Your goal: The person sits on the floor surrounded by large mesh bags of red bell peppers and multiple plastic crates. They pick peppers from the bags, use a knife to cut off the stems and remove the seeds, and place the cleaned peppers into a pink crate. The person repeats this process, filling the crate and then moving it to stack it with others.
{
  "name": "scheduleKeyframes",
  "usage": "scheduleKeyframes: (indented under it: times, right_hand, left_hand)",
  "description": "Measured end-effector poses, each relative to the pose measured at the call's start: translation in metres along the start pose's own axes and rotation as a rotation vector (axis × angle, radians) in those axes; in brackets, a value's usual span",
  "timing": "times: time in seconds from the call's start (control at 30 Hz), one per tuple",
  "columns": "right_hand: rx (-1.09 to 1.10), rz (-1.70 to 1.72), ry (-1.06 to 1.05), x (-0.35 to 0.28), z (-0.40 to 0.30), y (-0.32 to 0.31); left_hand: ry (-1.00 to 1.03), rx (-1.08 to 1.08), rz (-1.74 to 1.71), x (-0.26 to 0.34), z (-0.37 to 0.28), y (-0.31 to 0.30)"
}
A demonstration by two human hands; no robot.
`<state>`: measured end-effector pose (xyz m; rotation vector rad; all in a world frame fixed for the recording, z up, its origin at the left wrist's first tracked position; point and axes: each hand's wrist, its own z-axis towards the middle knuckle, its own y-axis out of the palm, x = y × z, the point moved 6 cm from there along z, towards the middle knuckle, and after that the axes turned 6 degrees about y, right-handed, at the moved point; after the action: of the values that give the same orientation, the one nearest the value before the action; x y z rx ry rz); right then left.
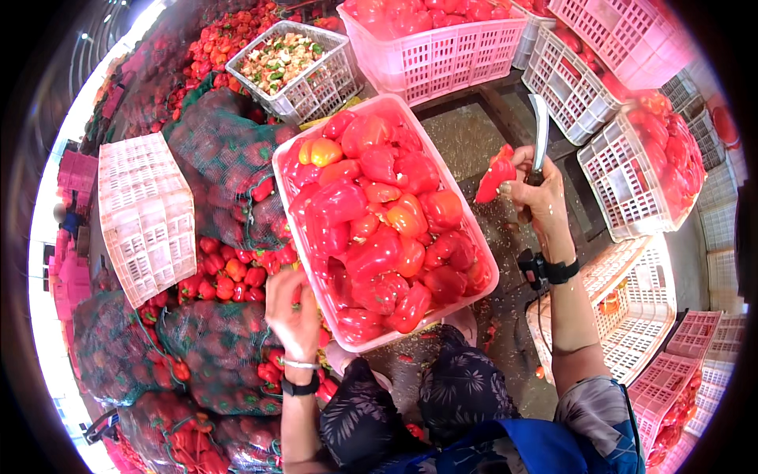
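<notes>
A pink plastic crate (490, 283) heaped with cut red bell peppers (379, 255) stands before me, between my hands. Right of it, my right hand (536, 189) grips a knife (540, 127) with its blade pointing up, and also holds a piece of red pepper (496, 178) at the fingertips. On the crate's lower left side is my left hand (293, 311), its fingers bent over loose whole red peppers (237, 272). Whether those fingers hold a pepper is hidden.
Green mesh sacks of peppers (219, 349) lie at the left, beside an upturned white crate (148, 219). A grey crate of pepper cores (290, 74) and a pink crate of peppers (456, 56) stand beyond. More crates (628, 178) line the right, including a tipped white one (642, 308).
</notes>
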<state>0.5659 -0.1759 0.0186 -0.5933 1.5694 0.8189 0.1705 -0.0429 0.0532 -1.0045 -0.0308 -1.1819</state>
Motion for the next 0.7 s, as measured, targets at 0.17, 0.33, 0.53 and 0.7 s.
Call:
scheduleKeyframes:
  times: [0.17, 0.33, 0.53, 0.7]
  right_hand:
    - [0.017, 0.223, 0.046, 0.011, -0.036, 0.030]
    - [0.087, 0.328, 0.141, 0.047, -0.073, 0.022]
    - [0.159, 0.298, 0.183, 0.066, -0.093, 0.008]
    - [0.169, 0.307, 0.243, 0.068, -0.098, 0.016]
  left_hand:
    - [0.580, -0.263, 0.016, 0.055, 0.099, 0.066]
    - [0.771, -0.668, 0.113, 0.043, 0.110, 0.140]
    - [0.701, -0.822, 0.140, 0.033, 0.116, 0.170]
    - [0.779, -0.694, 0.115, 0.035, 0.115, 0.164]
